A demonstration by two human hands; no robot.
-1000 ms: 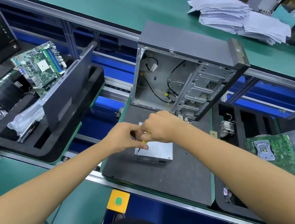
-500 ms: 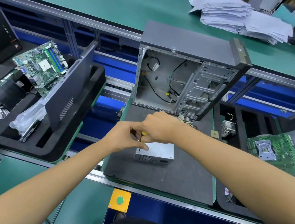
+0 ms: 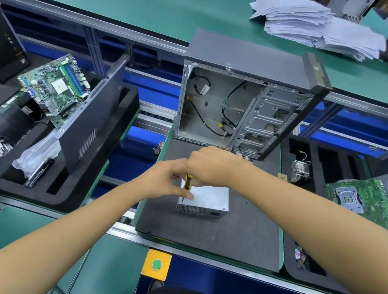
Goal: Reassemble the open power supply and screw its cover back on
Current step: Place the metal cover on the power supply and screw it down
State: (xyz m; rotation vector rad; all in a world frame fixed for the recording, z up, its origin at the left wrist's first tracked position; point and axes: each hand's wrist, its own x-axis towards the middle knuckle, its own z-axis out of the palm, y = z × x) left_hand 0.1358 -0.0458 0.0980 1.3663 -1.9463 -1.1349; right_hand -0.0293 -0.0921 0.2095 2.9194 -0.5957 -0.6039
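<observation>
A silver power supply (image 3: pixel 208 200) lies on a dark foam mat (image 3: pixel 238 235), its vented face toward me. My right hand (image 3: pixel 210 165) grips the yellow and black handle of a screwdriver (image 3: pixel 187 183), whose tip points down at the supply's near left top corner. My left hand (image 3: pixel 165 180) is beside it, thumb and fingers pinched at the shaft close to the tip. No screw can be made out under the tip. The hands hide the supply's far left part.
An open, gutted computer case (image 3: pixel 240 108) stands upright at the mat's far edge. A black foam tray (image 3: pixel 103 149) to the left carries a motherboard (image 3: pixel 54 87) and a side panel. Another tray at the right holds a heatsink (image 3: pixel 300 171) and a green board (image 3: pixel 365 200). Paper stacks (image 3: pixel 312 26) lie far back.
Both hands stay over the power supply's left corner. More of the screwdriver's yellow handle shows between them now, and the hands have shifted only slightly.
</observation>
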